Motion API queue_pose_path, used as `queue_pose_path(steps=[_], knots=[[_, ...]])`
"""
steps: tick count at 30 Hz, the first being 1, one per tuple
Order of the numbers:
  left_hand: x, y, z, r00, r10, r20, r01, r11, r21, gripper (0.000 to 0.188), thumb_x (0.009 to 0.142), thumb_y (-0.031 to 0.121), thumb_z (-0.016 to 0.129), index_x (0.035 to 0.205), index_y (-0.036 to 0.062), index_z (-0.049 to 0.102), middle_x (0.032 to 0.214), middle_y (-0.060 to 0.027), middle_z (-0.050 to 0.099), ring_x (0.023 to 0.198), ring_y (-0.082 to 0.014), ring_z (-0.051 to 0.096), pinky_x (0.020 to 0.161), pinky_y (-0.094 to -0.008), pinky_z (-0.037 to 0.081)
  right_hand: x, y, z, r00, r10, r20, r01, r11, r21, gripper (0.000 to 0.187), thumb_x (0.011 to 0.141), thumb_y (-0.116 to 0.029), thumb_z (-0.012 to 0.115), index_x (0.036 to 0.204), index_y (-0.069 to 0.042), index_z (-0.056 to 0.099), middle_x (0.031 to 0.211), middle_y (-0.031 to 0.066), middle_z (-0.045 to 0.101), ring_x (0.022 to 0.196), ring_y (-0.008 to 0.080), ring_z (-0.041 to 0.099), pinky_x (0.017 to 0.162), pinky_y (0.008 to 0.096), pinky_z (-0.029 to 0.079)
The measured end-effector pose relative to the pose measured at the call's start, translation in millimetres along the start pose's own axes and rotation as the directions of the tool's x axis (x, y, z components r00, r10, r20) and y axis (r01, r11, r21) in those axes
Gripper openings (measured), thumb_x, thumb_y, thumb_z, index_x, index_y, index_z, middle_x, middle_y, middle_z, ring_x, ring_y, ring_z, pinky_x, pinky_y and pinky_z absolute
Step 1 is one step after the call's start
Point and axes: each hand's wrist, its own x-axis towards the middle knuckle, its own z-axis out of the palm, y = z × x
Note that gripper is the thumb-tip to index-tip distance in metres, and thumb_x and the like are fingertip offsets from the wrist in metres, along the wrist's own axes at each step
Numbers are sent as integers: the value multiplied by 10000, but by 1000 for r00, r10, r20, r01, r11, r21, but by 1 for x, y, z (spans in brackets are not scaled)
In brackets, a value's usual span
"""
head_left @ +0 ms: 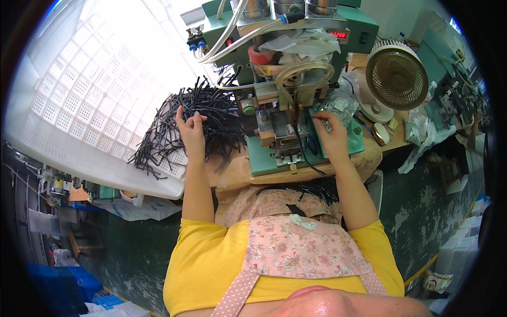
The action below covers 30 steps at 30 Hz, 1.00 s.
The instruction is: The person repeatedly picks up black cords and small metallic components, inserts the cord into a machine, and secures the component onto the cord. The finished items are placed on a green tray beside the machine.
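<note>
My left hand (191, 134) is over a heap of thin black cords (211, 108), index finger stretched out and fingers apart. No cord shows clearly in its grasp. Just right of a green press machine's (288, 142) working head, my right hand (334, 138) has its fingertips drawn together beside small silvery metal pieces (327, 126). Whatever lies between those fingertips is too small to make out. One black cord (302, 149) runs down from the press head and over the front of its base. More black cords (317, 188) lie across my lap on the floral apron.
A large white perforated plastic basket (79, 105) tilts at the left, partly under the cord heap. Right of the press are a clear bag of small metal parts (340, 107), a round fan (397, 78) and a tape roll (380, 133). White air hoses (232, 45) hang above.
</note>
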Motion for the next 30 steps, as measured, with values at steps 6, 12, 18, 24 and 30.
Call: queue_pose_path(steps=[6, 12, 18, 24, 30], knots=[[-30, 32, 19, 991, -6, 136, 36, 975, -219, 376, 1011, 185, 456, 1340, 21, 377, 843, -81, 645, 624, -92, 550, 539, -200, 485, 1, -26, 21, 998, -24, 63, 29, 997, -73, 151, 839, -66, 667, 966, -21, 598, 930, 72, 635, 907, 189, 602, 831, 297, 457], [-82, 81, 61, 685, 678, 269, -709, 705, 29, 178, 963, 118, 531, 1065, 1, 618, 947, -120, 679, 796, -190, 662, 628, -248, 523, 1, -32, 31, 993, 100, 55, -111, 961, 252, 218, 830, -98, 699, 981, -31, 556, 950, 67, 625, 898, 208, 601, 828, 299, 461], [-118, 79, 116, 391, 815, 427, -860, 489, -146, 279, 685, 14, 703, 963, 27, 681, 969, -101, 682, 934, -268, 683, 714, -305, 560, 1, -19, 3, 1000, 9, -25, -8, 999, 43, 174, 847, -28, 666, 978, -26, 553, 1008, 86, 615, 990, 178, 595, 886, 292, 453], [-116, 63, 123, 352, 856, 379, -893, 428, -140, 289, 680, 46, 710, 966, 34, 669, 973, -96, 679, 939, -256, 686, 703, -297, 570, 1, 67, -61, 986, 1, -165, -31, 983, -182, 213, 834, -58, 651, 1030, -18, 578, 983, 150, 626, 943, 310, 610, 840, 350, 476], [-117, 57, 124, 355, 858, 370, -883, 438, -170, 272, 692, 44, 686, 963, 31, 663, 987, -101, 677, 956, -267, 680, 719, -305, 572, -27, 110, -63, 1000, -14, -8, 7, 798, -602, 311, 837, -88, 651, 1126, -2, 575, 1032, 182, 610, 997, 356, 572, 853, 424, 453]])
